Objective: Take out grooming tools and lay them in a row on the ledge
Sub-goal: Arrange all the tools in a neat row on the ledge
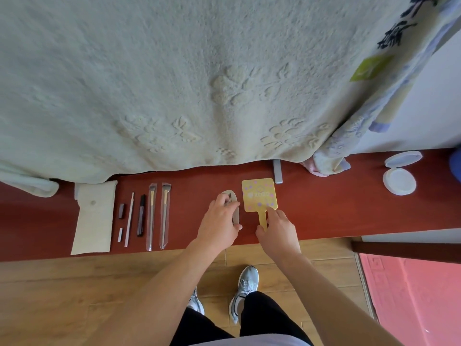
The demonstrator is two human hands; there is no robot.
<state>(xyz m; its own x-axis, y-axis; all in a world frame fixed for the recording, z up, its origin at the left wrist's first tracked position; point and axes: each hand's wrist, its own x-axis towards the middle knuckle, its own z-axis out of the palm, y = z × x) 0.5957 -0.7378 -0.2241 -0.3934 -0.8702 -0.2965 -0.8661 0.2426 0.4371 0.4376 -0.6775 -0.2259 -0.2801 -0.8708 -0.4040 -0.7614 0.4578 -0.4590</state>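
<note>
On the red-brown ledge (336,211) lie a white cloth pouch (93,216), a small dark cap (121,211), a thin white stick (129,219), a dark tube (141,216) and two brushes in clear sleeves (158,216). My left hand (219,221) lies on a grey comb (233,198), fingers curved over it. My right hand (277,227) pinches the handle of a yellow hand mirror (259,198) lying flat on the ledge right of the comb.
A pale green blanket (199,83) hangs over the ledge's far side. An open round white compact (400,177) sits at the right. A grey bar (277,171) pokes out below the blanket. Wood floor, my shoes and a pink mat (411,295) lie below.
</note>
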